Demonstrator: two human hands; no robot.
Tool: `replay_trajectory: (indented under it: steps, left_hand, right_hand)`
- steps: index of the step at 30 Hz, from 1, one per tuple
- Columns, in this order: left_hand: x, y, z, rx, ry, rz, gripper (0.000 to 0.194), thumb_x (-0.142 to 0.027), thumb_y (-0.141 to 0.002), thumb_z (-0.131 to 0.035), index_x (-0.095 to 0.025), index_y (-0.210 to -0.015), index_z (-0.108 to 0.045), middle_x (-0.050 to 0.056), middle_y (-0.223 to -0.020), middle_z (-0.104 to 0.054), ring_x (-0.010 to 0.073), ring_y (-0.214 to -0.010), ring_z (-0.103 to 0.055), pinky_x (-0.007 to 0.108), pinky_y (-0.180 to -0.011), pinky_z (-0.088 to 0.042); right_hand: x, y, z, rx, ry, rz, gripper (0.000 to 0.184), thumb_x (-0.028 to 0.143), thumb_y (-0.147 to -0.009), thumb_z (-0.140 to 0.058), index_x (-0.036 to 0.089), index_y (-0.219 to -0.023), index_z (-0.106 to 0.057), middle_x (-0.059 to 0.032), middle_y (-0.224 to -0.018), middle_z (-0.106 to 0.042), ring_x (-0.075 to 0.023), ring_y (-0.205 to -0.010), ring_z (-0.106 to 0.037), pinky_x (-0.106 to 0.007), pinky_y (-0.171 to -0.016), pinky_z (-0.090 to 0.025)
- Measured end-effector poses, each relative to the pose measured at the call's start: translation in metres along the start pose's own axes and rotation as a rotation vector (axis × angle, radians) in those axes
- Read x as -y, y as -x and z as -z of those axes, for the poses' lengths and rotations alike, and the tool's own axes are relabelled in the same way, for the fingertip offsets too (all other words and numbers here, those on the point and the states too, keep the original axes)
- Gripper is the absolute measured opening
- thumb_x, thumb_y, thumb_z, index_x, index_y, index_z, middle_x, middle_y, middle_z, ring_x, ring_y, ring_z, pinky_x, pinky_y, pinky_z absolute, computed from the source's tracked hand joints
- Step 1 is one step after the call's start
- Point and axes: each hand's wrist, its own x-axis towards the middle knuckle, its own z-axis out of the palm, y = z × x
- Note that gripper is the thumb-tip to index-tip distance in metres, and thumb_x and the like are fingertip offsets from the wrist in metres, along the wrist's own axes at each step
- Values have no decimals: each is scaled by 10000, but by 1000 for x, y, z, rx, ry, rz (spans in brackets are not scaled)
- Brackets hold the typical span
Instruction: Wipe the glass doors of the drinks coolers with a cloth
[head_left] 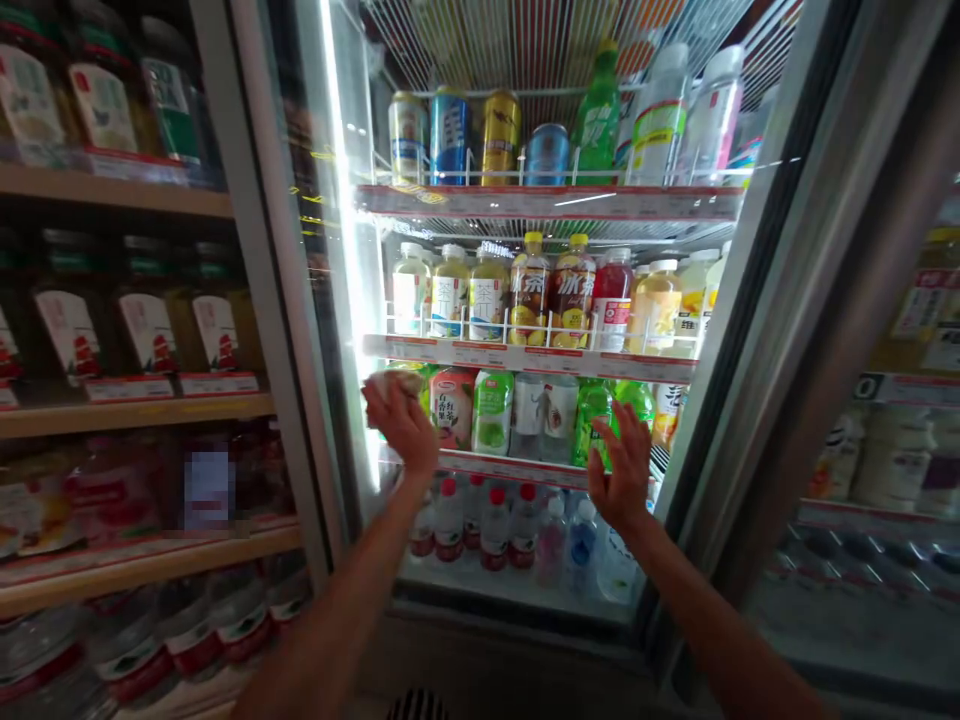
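Reaching into the lit drinks fridge, my left hand is closed on a pale, crumpled cloth at the left end of the third shelf. Beside it stands a red-labelled tea bottle. My right hand is raised with its fingers spread and holds nothing. It is in front of green bottles on the right part of that shelf; whether it touches anything I cannot tell. Between my hands are a green-labelled bottle and white-labelled clear bottles.
Cans and bottles fill the top shelf, with iced tea bottles below. Red-capped water bottles stand at the bottom. Wire rails and the right door frame border the opening. At left is a wooden rack of bottles.
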Motion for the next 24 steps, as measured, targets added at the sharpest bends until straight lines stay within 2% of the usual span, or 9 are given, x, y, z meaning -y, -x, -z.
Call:
replay_trajectory:
  steps: [2,3,5,7,8,10,12,18,24]
  left_hand:
    - [-33,20,-7,147,49,-140,458,-190,-881,-400,-247,-1333,-357,68,-1484,-212,223,-1366,-191,453,-1086,-261]
    - [-46,29,-9,292,133,-345,443,-197,-866,-434,-259,-1304,-401,64,-1452,-295,225,-1353,-232,443,-1082,-270]
    - [-49,38,-6,467,227,-553,409,-206,-841,-484,-312,-1236,-476,27,-1371,-433,204,-1317,-316,401,-1073,-294]
    - [-24,34,3,419,211,-441,397,-213,-838,-488,-322,-1220,-491,29,-1355,-452,199,-1306,-336,393,-1068,-299]
    - [-8,29,8,285,152,-259,396,-225,-848,-469,-312,-1235,-478,40,-1375,-426,200,-1311,-327,393,-1066,-302]
    - [17,18,12,119,84,-48,490,-192,-893,-331,-195,-1379,-270,147,-1478,-190,250,-1376,-142,520,-1084,-202]
    - [14,14,6,53,54,47,525,-164,-901,-269,-160,-1413,-150,167,-1499,-25,258,-1388,-5,571,-1083,-135]
    - [-75,28,-21,514,279,-447,497,-262,-885,-394,-218,-1369,-291,78,-1425,-346,170,-1357,-219,371,-1094,-270]
    - [-30,19,-6,403,171,-272,713,-374,-811,-528,-138,-1399,-202,171,-1447,-264,263,-1370,-161,481,-1101,-193]
  right_hand:
    - [10,2,-3,27,-37,37,472,119,-798,-462,230,-1256,-440,-83,-1424,-355,-282,-1324,-305,-549,-1055,-271]
    - [14,3,-3,41,-54,58,471,113,-795,-463,231,-1250,-446,-80,-1424,-356,-281,-1322,-309,-546,-1055,-276]
    - [17,5,-2,58,-74,77,471,104,-790,-466,226,-1244,-453,-81,-1422,-359,-284,-1318,-315,-551,-1053,-280]
    - [14,9,2,56,-80,63,481,100,-785,-470,220,-1250,-451,-87,-1418,-363,-288,-1320,-311,-561,-1047,-287]
    - [12,10,5,52,-83,50,488,100,-783,-473,220,-1256,-449,-88,-1415,-368,-288,-1322,-306,-566,-1043,-293]
    - [10,10,8,49,-110,35,504,93,-782,-469,225,-1268,-440,-87,-1408,-375,-283,-1327,-296,-568,-1037,-308]
    - [16,6,7,63,-188,46,516,77,-790,-444,230,-1283,-426,-88,-1407,-374,-266,-1320,-314,-545,-1028,-341]
    - [52,-13,-17,188,-361,176,506,91,-842,-340,203,-1336,-360,-104,-1395,-387,-212,-1324,-314,-444,-1031,-393]
    - [50,7,-47,286,36,295,404,221,-851,-481,258,-1254,-481,-51,-1393,-409,-268,-1377,-152,-499,-1077,-285]
